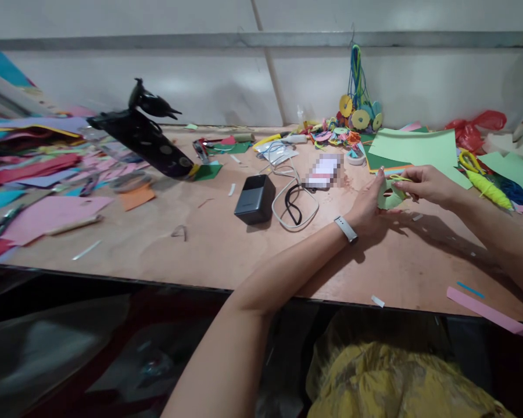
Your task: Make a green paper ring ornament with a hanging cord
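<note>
The left hand [368, 198] holds a light-green paper cutout [392, 202], the right hand [426, 184] just beside it pinches a yellow cord [399, 178], and a pale-green sheet [418, 148] lies beyond both.

This looks to me like a craft workshop. Loose pink, red and blue paper sheets [56, 216] spread over the brown wooden surface [209, 255], and blue and yellow-green cords [356, 65] with round yellow discs [346, 100] hang against the white wall [192, 78].
</note>
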A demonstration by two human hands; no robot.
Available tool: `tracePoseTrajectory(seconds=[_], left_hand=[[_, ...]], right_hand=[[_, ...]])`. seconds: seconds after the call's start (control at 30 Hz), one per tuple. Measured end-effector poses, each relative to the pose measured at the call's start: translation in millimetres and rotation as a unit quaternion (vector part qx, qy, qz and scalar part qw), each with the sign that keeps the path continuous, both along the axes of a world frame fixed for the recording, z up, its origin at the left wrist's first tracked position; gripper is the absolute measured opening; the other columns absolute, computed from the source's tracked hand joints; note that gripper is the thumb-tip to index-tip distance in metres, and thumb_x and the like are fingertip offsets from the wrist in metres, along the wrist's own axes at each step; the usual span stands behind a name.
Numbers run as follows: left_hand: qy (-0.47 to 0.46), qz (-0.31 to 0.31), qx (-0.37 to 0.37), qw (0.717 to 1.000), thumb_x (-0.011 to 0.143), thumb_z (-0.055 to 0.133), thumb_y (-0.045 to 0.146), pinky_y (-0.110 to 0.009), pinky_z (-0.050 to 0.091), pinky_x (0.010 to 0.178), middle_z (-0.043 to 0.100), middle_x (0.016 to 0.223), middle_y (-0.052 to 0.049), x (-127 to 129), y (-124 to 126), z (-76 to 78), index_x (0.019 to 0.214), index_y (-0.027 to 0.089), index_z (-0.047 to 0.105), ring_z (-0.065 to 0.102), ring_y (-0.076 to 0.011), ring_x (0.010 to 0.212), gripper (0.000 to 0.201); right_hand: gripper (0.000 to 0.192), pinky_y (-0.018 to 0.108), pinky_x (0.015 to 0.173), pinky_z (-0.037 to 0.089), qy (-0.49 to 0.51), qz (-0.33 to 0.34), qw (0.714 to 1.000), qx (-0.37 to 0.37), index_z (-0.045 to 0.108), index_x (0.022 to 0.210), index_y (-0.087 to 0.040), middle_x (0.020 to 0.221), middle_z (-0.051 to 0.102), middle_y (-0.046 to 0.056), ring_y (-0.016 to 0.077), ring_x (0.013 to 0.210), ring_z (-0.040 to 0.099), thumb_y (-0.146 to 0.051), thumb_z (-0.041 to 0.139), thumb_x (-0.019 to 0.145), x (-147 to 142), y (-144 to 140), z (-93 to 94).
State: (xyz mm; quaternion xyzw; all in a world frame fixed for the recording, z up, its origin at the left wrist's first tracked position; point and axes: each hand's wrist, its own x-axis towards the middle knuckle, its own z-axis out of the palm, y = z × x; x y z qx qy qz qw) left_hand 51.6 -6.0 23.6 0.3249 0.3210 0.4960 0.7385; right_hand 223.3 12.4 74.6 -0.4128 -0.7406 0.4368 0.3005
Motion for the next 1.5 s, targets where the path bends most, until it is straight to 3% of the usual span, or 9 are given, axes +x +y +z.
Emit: tracePoseTrajectory(seconds=[0.17,0.27,0.53,0.77,0.9,1.07,1.17,1.5], left_hand=[[0.009,-0.034,0.065,0.997,0.088,0.078,0.059,-0.03,0.063,0.07,0.075,0.108,-0.012,-6,2,-3.3,0.108,0.019,0.075,0.07,-0.0231,0.096,0.045],[0.016,-0.022,0.085,0.996,0.091,0.075,0.057,-0.029,0.063,0.069,0.073,0.112,-0.012,-7,2,-5.7,0.113,0.021,0.076,0.068,-0.0232,0.1,0.042],[0.021,0.008,0.083,0.996,0.091,0.074,0.06,-0.031,0.064,0.069,0.073,0.112,-0.013,-5,2,-3.7,0.119,0.023,0.076,0.067,-0.0257,0.104,0.046],[0.026,0.022,0.087,0.996,0.099,0.064,0.058,-0.029,0.063,0.068,0.071,0.113,-0.012,-4,4,-4.7,0.117,0.022,0.074,0.069,-0.0211,0.096,0.042],[0.022,0.035,0.063,0.997,0.095,0.068,0.06,-0.031,0.064,0.073,0.069,0.105,-0.01,-4,3,-3.9,0.11,0.02,0.072,0.069,-0.0208,0.095,0.043],[-0.012,0.034,0.042,0.998,0.088,0.073,0.032,-0.04,0.063,0.091,0.07,0.105,-0.007,-8,5,0.0,0.102,0.02,0.067,0.069,-0.0208,0.101,0.02],[-0.014,0.012,0.058,0.998,0.077,0.069,0.015,-0.045,0.061,0.098,0.071,0.103,-0.003,-13,8,0.1,0.101,0.02,0.064,0.071,-0.0204,0.099,0.025],[-0.018,-0.011,0.05,0.999,0.078,0.075,0.019,-0.045,0.059,0.096,0.073,0.11,-0.006,-13,10,0.6,0.1,0.02,0.066,0.071,-0.0239,0.105,0.024]], right_hand=[[0.051,0.025,0.047,0.038,0.02,-0.005,1.0,-0.022,0.063,0.072,-0.019,0.056,0.053,-0.003,0.0095,0.051,0.046,-0.063,0.087,0.079,2,2,-1.8],[0.049,0.024,0.046,0.038,0.025,-0.009,0.999,-0.02,0.065,0.075,-0.018,0.056,0.053,-0.003,0.0091,0.051,0.046,-0.061,0.088,0.079,2,3,-2.6],[0.046,0.024,0.048,0.039,0.031,-0.016,0.999,-0.03,0.067,0.077,-0.017,0.056,0.055,-0.003,0.0092,0.05,0.048,-0.058,0.087,0.083,3,4,-6.0],[0.048,0.024,0.046,0.036,0.031,-0.03,0.999,-0.027,0.065,0.078,-0.018,0.052,0.054,-0.004,0.0089,0.048,0.046,-0.061,0.086,0.082,3,4,-5.1],[0.051,0.024,0.048,0.037,0.009,-0.024,1.0,-0.019,0.061,0.071,-0.019,0.052,0.055,-0.003,0.0089,0.048,0.047,-0.061,0.086,0.083,5,4,-2.1],[0.05,0.025,0.05,0.038,0.004,-0.029,0.999,-0.017,0.065,0.074,-0.019,0.054,0.056,-0.002,0.0096,0.051,0.048,-0.064,0.086,0.081,10,2,6.5],[0.05,0.026,0.05,0.037,-0.013,-0.022,1.0,-0.017,0.067,0.074,-0.019,0.053,0.057,-0.002,0.0097,0.05,0.048,-0.065,0.085,0.081,13,3,11.3],[0.045,0.028,0.051,0.037,-0.031,-0.001,0.999,-0.011,0.067,0.068,-0.02,0.053,0.057,-0.001,0.011,0.051,0.05,-0.059,0.086,0.084,17,4,12.9]])
